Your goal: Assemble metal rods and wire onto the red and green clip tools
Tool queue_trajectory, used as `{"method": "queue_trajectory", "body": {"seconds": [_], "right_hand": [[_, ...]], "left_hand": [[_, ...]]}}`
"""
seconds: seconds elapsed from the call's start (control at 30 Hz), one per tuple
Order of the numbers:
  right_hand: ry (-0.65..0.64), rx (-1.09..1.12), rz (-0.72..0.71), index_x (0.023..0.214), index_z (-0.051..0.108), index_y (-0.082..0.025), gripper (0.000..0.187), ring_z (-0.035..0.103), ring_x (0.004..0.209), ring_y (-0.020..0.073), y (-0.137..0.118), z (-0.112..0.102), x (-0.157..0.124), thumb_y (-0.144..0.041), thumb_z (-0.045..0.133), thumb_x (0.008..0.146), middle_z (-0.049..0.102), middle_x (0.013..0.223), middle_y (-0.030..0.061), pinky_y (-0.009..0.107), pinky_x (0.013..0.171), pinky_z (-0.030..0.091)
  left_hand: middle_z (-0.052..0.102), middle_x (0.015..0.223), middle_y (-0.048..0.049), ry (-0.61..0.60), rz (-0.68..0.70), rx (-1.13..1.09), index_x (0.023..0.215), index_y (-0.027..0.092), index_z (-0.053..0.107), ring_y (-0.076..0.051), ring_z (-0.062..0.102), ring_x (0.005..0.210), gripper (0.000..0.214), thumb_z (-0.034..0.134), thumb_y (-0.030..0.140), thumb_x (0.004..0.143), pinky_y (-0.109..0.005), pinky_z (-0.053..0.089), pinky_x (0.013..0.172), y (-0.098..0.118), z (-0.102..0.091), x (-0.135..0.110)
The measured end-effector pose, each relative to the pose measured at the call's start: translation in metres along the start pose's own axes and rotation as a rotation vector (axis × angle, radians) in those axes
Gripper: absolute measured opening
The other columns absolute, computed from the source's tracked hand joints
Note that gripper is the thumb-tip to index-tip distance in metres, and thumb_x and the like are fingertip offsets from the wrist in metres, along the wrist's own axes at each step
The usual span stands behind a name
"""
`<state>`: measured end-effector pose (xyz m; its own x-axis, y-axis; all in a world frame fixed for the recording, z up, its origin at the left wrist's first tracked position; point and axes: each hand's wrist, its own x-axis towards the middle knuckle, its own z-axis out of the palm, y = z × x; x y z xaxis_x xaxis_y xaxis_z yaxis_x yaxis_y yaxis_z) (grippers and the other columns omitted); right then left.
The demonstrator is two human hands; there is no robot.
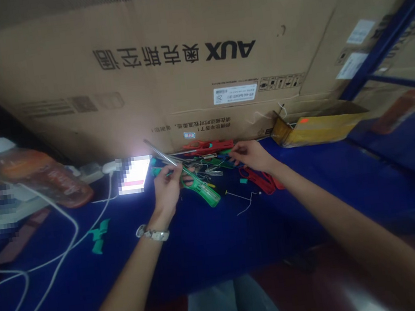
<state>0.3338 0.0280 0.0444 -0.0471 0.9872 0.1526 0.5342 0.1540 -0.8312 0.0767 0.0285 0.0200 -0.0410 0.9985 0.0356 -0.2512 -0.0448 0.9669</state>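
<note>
My left hand (167, 189) is closed around a green long-nosed lighter (205, 192). Its metal tube points up and left, and its handle slants down to the right. Over the pile at the back, my right hand (253, 155) has its fingertips pinched together; whatever they hold is too small to make out. Beneath them lie small loose parts (215, 173), some green and some metallic. A red lighter body (208, 147) rests behind the pile, and red casing pieces (258, 179) lie under my right wrist. A thin wire (239, 196) sits in front.
A large cardboard box (169, 89) stands upright behind the table. To the left are a drink bottle (45, 173), a bright phone screen (137, 174), white cables (76, 227) and green plastic pieces (98, 235). A yellow open box (321, 129) stands at the back right on the blue table (203, 247).
</note>
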Motion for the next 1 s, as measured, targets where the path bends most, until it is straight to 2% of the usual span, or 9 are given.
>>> {"method": "queue_trajectory", "body": {"seconds": [0.1, 0.23, 0.37, 0.53, 0.67, 0.77, 0.87, 0.93, 1.0], "right_hand": [[-0.101, -0.159, -0.025, 0.083, 0.066, -0.016, 0.013, 0.069, 0.064, 0.0145, 0.002, -0.006, -0.008, -0.028, 0.063, 0.088, 0.074, 0.078, 0.0051, 0.025, 0.061, 0.052], [-0.058, -0.398, -0.086, 0.093, 0.07, -0.018, 0.011, 0.069, 0.082, 0.0179, 0.009, -0.011, -0.044, -0.023, 0.063, 0.086, 0.074, 0.088, 0.0045, 0.031, 0.076, 0.051], [-0.108, -0.609, -0.209, 0.103, 0.072, -0.022, 0.034, 0.06, 0.104, 0.0256, 0.011, -0.015, -0.088, -0.01, 0.068, 0.072, 0.067, 0.108, 0.0077, 0.043, 0.093, 0.043], [-0.13, -0.662, -0.199, 0.088, 0.073, -0.023, 0.008, 0.055, 0.106, 0.0269, 0.017, -0.014, -0.107, -0.029, 0.07, 0.085, 0.065, 0.107, 0.0083, 0.046, 0.094, 0.037], [-0.082, -0.441, -0.227, 0.087, 0.071, -0.021, 0.011, 0.062, 0.099, 0.0235, 0.027, -0.014, -0.104, -0.032, 0.068, 0.088, 0.071, 0.1, 0.007, 0.044, 0.091, 0.042], [-0.071, -0.055, -0.104, 0.088, 0.067, -0.018, 0.023, 0.068, 0.074, 0.0187, 0.028, -0.015, -0.104, -0.041, 0.067, 0.087, 0.074, 0.082, 0.0052, 0.036, 0.073, 0.051], [0.003, 0.266, -0.021, 0.087, 0.065, -0.017, 0.036, 0.066, 0.06, 0.0156, 0.018, -0.008, -0.1, -0.052, 0.072, 0.08, 0.074, 0.077, 0.0049, 0.032, 0.061, 0.054], [0.061, 0.394, -0.017, 0.085, 0.066, -0.018, 0.039, 0.065, 0.057, 0.0142, 0.007, 0.002, -0.091, -0.054, 0.077, 0.075, 0.074, 0.073, 0.0042, 0.031, 0.06, 0.055], [0.041, 0.477, -0.028, 0.089, 0.068, -0.018, 0.042, 0.064, 0.058, 0.0132, -0.006, 0.018, -0.076, -0.055, 0.078, 0.073, 0.073, 0.071, 0.0025, 0.03, 0.062, 0.055]], "left_hand": [[0.073, 0.067, -0.0021, -0.014, -0.003, 0.008, 0.075, 0.02, 0.057, -0.018, 0.067, 0.056, 0.04, 0.083, 0.047, 0.063, -0.03, 0.057, 0.054, 0.001, 0.0, 0.0], [0.073, 0.068, -0.003, -0.025, 0.006, 0.013, 0.076, 0.02, 0.058, -0.019, 0.068, 0.059, 0.038, 0.083, 0.047, 0.064, -0.029, 0.057, 0.054, 0.002, 0.0, -0.001], [0.073, 0.069, -0.0033, -0.038, 0.005, 0.023, 0.076, 0.021, 0.058, -0.018, 0.068, 0.058, 0.034, 0.081, 0.045, 0.067, -0.029, 0.056, 0.055, 0.004, 0.003, -0.003], [0.072, 0.066, -0.0025, -0.026, 0.005, 0.027, 0.074, 0.021, 0.057, -0.019, 0.068, 0.059, 0.035, 0.081, 0.044, 0.066, -0.029, 0.056, 0.054, 0.004, 0.008, -0.008], [0.072, 0.066, -0.0015, -0.017, 0.035, 0.02, 0.076, 0.021, 0.057, -0.018, 0.068, 0.058, 0.037, 0.081, 0.045, 0.064, -0.028, 0.056, 0.054, 0.003, 0.01, -0.011], [0.072, 0.067, -0.0018, 0.002, 0.065, -0.001, 0.078, 0.02, 0.057, -0.019, 0.071, 0.061, 0.036, 0.08, 0.046, 0.066, -0.029, 0.057, 0.057, 0.001, 0.01, -0.012], [0.073, 0.067, -0.0014, 0.036, 0.086, -0.038, 0.079, 0.021, 0.055, -0.019, 0.072, 0.066, 0.036, 0.08, 0.045, 0.068, -0.029, 0.058, 0.06, -0.002, 0.01, -0.011], [0.073, 0.069, -0.0009, 0.067, 0.094, -0.068, 0.081, 0.021, 0.054, -0.018, 0.072, 0.066, 0.037, 0.08, 0.044, 0.069, -0.029, 0.058, 0.062, -0.004, 0.009, -0.01], [0.073, 0.072, -0.0005, 0.106, 0.104, -0.1, 0.082, 0.021, 0.053, -0.016, 0.072, 0.065, 0.039, 0.081, 0.044, 0.069, -0.029, 0.059, 0.064, -0.005, 0.007, -0.008]]}}
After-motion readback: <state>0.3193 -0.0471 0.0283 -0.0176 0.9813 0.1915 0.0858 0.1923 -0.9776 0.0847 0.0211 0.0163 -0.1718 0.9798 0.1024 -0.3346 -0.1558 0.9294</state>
